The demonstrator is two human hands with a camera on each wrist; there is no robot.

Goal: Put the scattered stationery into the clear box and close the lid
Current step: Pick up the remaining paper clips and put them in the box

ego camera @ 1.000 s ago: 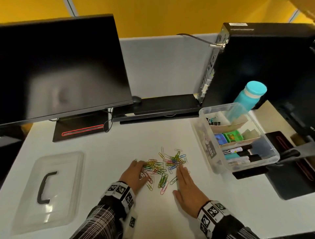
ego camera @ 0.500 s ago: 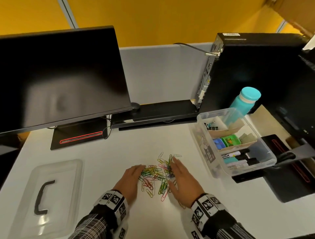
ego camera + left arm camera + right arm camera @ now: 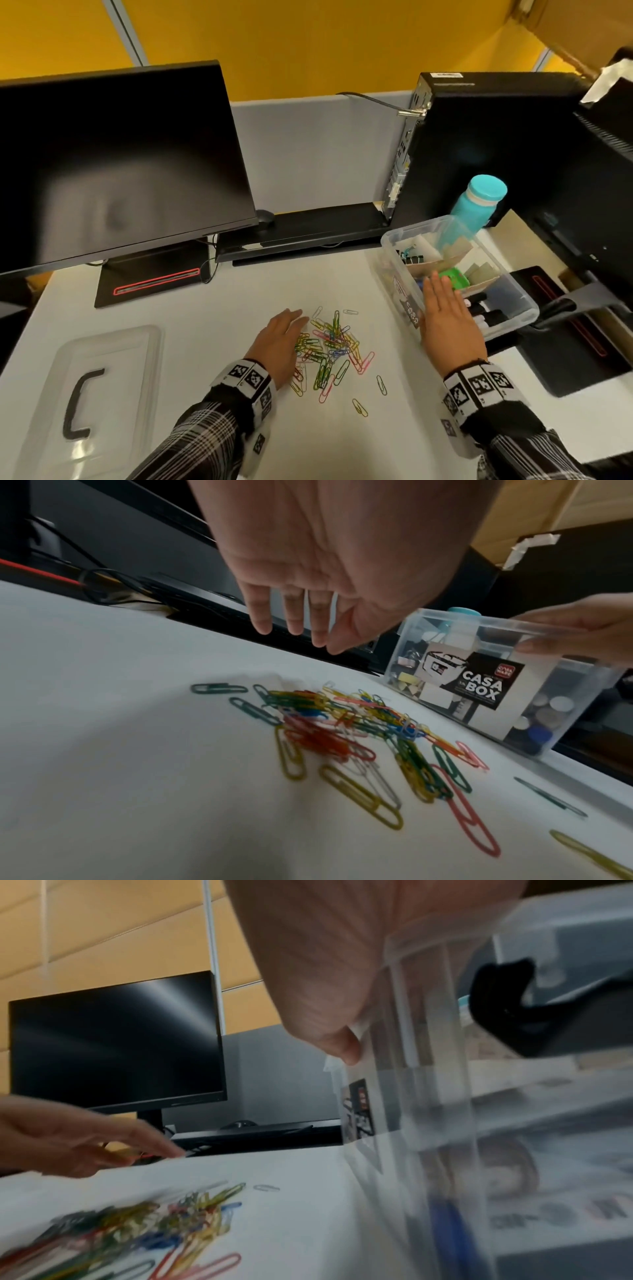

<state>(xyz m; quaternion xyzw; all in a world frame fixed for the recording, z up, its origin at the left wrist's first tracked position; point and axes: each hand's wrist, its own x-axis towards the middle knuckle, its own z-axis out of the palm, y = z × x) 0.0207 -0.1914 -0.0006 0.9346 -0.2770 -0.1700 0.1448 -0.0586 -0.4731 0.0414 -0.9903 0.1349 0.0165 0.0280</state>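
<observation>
clear box [image 3: 445, 631] labelled "casa box", right hand [image 3: 448, 325] flat on rim, left hand [image 3: 279, 342] spread

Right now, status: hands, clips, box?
Left hand open beside paper clips, heaped loose on desk. Right hand open over clear box rim. Lid off, far left.

Multicoloured paper clips [image 3: 329, 349] on white desk [image 3: 239, 315], clear box [image 3: 513, 305] with black label, teal bottle [image 3: 479, 202], black monitor [image 3: 120, 161], plaid sleeves [image 3: 202, 442], yellow wall [image 3: 308, 41].
</observation>
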